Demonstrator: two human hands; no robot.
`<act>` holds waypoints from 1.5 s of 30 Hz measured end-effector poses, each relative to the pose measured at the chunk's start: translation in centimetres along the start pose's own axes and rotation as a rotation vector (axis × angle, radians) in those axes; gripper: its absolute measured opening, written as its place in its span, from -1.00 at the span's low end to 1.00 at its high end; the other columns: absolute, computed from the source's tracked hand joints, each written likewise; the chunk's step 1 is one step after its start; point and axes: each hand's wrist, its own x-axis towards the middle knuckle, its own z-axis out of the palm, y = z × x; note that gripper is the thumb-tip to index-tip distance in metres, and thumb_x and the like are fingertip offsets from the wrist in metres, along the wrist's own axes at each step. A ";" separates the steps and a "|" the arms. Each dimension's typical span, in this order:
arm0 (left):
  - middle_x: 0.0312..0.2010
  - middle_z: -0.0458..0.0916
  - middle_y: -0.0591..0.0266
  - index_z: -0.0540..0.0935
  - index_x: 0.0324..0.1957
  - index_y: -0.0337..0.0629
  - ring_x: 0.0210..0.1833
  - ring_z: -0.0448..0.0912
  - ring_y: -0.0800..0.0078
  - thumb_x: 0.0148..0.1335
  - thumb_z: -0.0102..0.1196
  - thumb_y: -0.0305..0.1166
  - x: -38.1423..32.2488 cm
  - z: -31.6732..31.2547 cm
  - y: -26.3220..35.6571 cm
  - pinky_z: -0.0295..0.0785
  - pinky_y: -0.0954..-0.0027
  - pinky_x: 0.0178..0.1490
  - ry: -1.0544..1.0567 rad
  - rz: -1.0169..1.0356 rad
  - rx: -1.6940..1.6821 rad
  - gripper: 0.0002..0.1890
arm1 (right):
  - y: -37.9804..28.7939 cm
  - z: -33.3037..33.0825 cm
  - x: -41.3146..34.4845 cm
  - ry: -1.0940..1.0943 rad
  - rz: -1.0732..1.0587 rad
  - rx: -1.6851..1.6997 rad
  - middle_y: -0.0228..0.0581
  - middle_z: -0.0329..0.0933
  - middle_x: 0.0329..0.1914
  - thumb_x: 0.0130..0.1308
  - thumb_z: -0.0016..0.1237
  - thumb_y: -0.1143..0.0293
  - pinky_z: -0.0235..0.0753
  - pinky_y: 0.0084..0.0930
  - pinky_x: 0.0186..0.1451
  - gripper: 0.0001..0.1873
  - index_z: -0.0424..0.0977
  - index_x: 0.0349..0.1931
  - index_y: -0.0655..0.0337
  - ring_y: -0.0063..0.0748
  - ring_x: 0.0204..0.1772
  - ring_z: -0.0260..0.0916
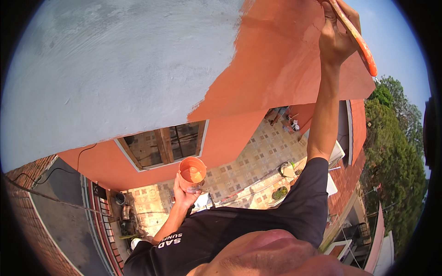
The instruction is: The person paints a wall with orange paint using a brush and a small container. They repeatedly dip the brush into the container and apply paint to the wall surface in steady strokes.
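My left hand holds a small orange plastic paint pot from below and the side, with orange paint inside, in front of my chest. My right hand is raised at the upper right, gripping a long paint-smeared handle, probably of a paintbrush; its working end is out of view past the top edge. Beside that hand is the wall surface, with fresh orange paint on the right and grey-white on the left, meeting along a ragged edge.
Below are a wood-framed window and a patterned tile floor. Another person's legs stand near paint containers. Dark cables hang at the left above a railing. Potted plants stand below; trees rise at the right.
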 end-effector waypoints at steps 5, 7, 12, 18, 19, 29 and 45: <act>0.15 0.58 0.10 0.40 0.37 0.04 -0.03 0.61 0.09 0.41 -0.20 0.34 0.0 0.1 -0.1 0.47 0.33 -0.41 -0.016 0.011 -0.005 -0.27 | -5.0 -0.5 -4.7 -0.298 -0.470 -0.119 -0.11 0.73 -0.24 0.14 0.33 0.55 0.62 -0.51 -0.18 -0.78 0.67 -0.19 0.28 -0.26 -0.25 0.66; 0.15 0.58 0.09 0.40 0.37 0.04 -0.03 0.61 0.09 0.42 -0.21 0.34 0.0 0.2 -0.1 0.47 0.33 -0.41 -0.016 0.025 0.004 -0.27 | -7.3 -1.1 -5.8 -0.389 -0.433 0.034 -0.08 0.73 -0.28 0.05 0.36 0.53 0.62 -0.50 -0.19 -0.75 0.67 -0.22 0.28 -0.26 -0.25 0.66; 0.14 0.59 0.07 0.40 0.37 0.03 -0.04 0.62 0.07 0.42 -0.21 0.34 -0.3 0.4 -0.2 0.48 0.31 -0.41 -0.014 0.012 -0.018 -0.27 | -6.5 -0.7 -2.2 -0.453 -0.029 0.458 -0.23 0.70 -0.26 0.28 0.28 0.48 0.57 -0.52 -0.15 -0.83 0.69 -0.15 0.31 -0.41 -0.27 0.61; 0.13 0.59 0.03 0.39 0.36 -0.01 -0.04 0.61 0.05 0.41 -0.20 0.34 0.1 -0.2 -0.2 0.49 0.26 -0.40 0.015 -0.004 -0.021 -0.26 | -1.8 1.2 0.9 -0.026 -0.022 0.300 -0.20 0.63 -0.08 0.39 0.17 0.57 0.55 -0.47 0.08 -0.77 0.60 0.03 0.38 -0.38 0.00 0.57; 0.12 0.59 0.03 0.39 0.36 -0.01 -0.04 0.61 0.05 0.41 -0.20 0.34 0.1 -0.3 -0.1 0.49 0.27 -0.40 0.015 0.000 -0.020 -0.25 | -2.2 1.1 0.5 -0.089 -0.097 0.144 -0.20 0.64 -0.10 0.40 0.17 0.56 0.55 -0.47 0.08 -0.78 0.60 0.02 0.38 -0.38 -0.01 0.58; 0.14 0.58 0.07 0.41 0.35 0.05 -0.04 0.60 0.11 0.42 -0.20 0.33 0.0 0.1 -0.1 0.46 0.34 -0.41 0.002 0.009 0.003 -0.29 | -7.8 -1.4 0.0 -0.583 0.058 0.536 -0.25 0.70 -0.19 0.26 0.30 0.51 0.58 -0.49 -0.05 -0.80 0.64 -0.14 0.34 -0.42 -0.15 0.63; 0.16 0.57 0.04 0.40 0.37 0.04 0.01 0.61 0.08 0.41 -0.17 0.34 0.3 -0.3 0.1 0.50 0.31 -0.38 -0.037 0.007 0.026 -0.27 | -7.9 -0.9 -4.6 -0.492 -0.380 0.213 -0.32 0.69 -0.28 0.06 0.34 0.50 0.57 -0.48 -0.27 -0.78 0.69 -0.25 0.18 -0.38 -0.30 0.60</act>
